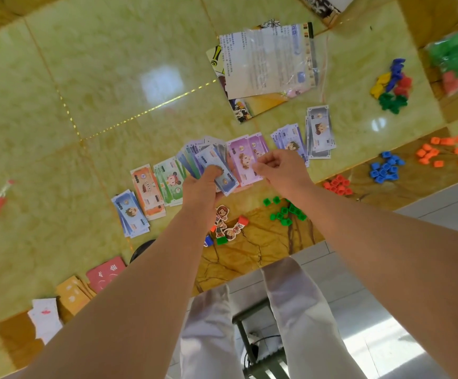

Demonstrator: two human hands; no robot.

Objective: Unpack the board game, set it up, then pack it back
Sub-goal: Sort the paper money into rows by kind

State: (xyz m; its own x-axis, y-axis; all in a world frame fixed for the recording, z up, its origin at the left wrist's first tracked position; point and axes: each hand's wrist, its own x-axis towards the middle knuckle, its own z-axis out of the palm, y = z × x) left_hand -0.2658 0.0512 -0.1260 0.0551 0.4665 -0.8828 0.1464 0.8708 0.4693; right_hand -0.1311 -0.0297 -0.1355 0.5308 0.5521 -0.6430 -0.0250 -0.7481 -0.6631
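My left hand (204, 187) grips a fanned stack of play money (208, 161), mostly blue notes. Just to its right my right hand (277, 166) pinches the near edge of a purple note (243, 157) that lies over the purple pile. Sorted money piles lie in a row across the table: blue (129, 214), orange (147, 191), green (167, 180), lilac (288, 139) and grey (319, 131). Cardboard character pawns (226, 224) lie below my left wrist.
Plastic houses sit in heaps: green (285, 210), red (338, 184), blue (385, 169), orange (441, 150). Mixed coloured pieces (392, 84) and a bag of pieces (457, 61) are at the far right. A bagged rule sheet (266, 58) lies beyond the money. Card decks (77, 292) rest near the left edge.
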